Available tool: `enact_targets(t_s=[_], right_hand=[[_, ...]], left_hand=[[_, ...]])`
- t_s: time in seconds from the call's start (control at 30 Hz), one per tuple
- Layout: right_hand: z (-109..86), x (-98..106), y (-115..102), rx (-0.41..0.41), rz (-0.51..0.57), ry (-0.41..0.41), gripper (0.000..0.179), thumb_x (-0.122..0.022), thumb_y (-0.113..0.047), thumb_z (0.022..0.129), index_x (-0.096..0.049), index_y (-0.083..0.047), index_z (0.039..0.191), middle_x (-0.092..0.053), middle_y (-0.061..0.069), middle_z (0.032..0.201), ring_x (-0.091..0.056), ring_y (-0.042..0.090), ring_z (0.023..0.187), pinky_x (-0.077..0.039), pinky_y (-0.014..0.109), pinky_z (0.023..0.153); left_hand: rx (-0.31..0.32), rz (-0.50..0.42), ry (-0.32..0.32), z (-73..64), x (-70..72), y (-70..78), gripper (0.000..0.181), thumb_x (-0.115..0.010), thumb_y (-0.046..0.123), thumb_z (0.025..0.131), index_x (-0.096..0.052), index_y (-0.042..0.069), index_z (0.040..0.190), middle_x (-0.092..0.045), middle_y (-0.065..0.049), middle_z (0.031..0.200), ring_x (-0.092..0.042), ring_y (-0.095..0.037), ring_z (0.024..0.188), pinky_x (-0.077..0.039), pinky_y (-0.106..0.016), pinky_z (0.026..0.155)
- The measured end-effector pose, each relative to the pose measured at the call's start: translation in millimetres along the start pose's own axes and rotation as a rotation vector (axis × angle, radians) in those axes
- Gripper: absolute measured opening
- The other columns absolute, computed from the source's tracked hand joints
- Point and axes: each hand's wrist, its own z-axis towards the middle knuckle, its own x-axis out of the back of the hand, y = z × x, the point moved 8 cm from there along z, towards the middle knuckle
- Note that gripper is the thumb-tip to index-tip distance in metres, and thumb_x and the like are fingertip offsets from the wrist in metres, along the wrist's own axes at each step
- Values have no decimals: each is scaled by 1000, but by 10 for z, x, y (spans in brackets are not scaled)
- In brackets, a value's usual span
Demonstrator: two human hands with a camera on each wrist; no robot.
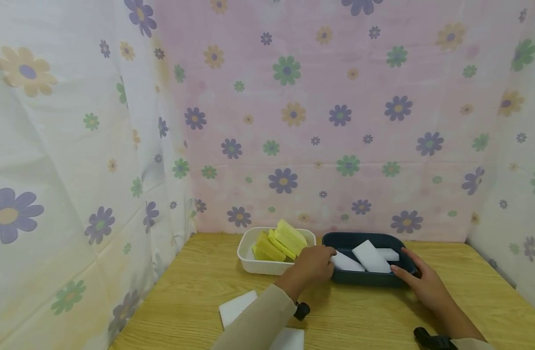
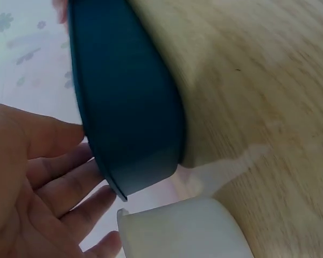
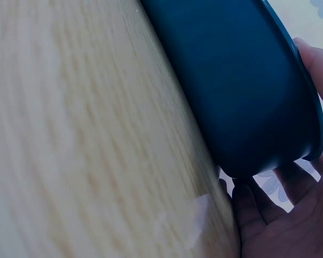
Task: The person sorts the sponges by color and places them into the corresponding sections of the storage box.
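Observation:
A dark blue basin stands on the wooden table with several white foam blocks inside. My left hand holds its left end, the thumb at the near rim and the fingers round the end in the left wrist view. At the opposite end my right hand grips the rim, its thumb on the near side and fingers behind; in the right wrist view some fingertips reach the basin's lower edge. Just left of the blue basin is a white basin filled with yellow sponges.
On the near part of the wooden table lie white foam blocks, partly hidden by my left sleeve. A flowered curtain encloses the table at the back and both sides.

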Motion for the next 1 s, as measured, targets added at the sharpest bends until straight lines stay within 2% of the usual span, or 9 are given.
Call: enact_targets(t_s=[0.1, 0.23, 0.43, 0.57, 0.67, 0.83, 1.0], right_hand=[[-7, -6, 3, -3, 7, 3, 95, -57, -65, 98, -5, -27, 168, 0, 30, 170, -7, 65, 148, -19, 84, 106], [-6, -11, 3, -8, 14, 10, 96, -58, -66, 98, -5, -28, 168, 1, 29, 170, -6, 65, 149, -18, 84, 107], [3, 4, -1, -16, -5, 12, 96, -57, -67, 98, -5, -28, 168, 0, 30, 170, -7, 65, 148, -18, 84, 107], [4, 23, -1, -10, -30, 16, 95, -56, -67, 98, -5, -27, 168, -1, 31, 169, -9, 66, 147, -19, 84, 106], [4, 15, -4, -8, -22, 11, 95, -56, -66, 98, -6, -27, 168, -2, 31, 169, -9, 66, 148, -20, 84, 106], [7, -3, -8, -6, -16, 2, 94, -56, -66, 99, -5, -28, 168, -1, 31, 169, -9, 66, 148, -20, 84, 106], [-2, 10, 5, 4, -26, 11, 94, -56, -66, 99, -6, -27, 168, -3, 32, 169, -10, 66, 147, -21, 84, 105]], left_hand=[[-1, 0, -7, -20, -16, 1, 36, -57, 30, 105, -63, 28, 141, -67, 10, 136, -63, -12, 123, -51, -36, 104], [28, -118, -3, -67, 43, -45, 37, -63, 32, 103, -64, 28, 139, -66, 10, 137, -62, -12, 121, -52, -38, 103], [24, -269, 32, -122, 181, -136, 36, -67, 29, 101, -66, 21, 136, -67, 5, 135, -63, -9, 112, -55, -34, 98], [18, -340, 49, -190, 275, -224, 37, -65, 30, 102, -65, 20, 138, -65, 7, 138, -61, -11, 123, -53, -37, 104], [-16, -363, 64, -286, 366, -305, 37, -64, 31, 103, -65, 18, 138, -65, 6, 139, -60, -16, 130, -51, -40, 108], [-83, -371, 56, -519, 509, -454, 35, -64, 32, 103, -67, 17, 134, -67, 5, 133, -63, -20, 125, -52, -40, 104], [-138, -396, 36, -795, 594, -571, 35, -66, 32, 102, -67, 15, 132, -69, 2, 131, -64, -24, 122, -53, -38, 102]])
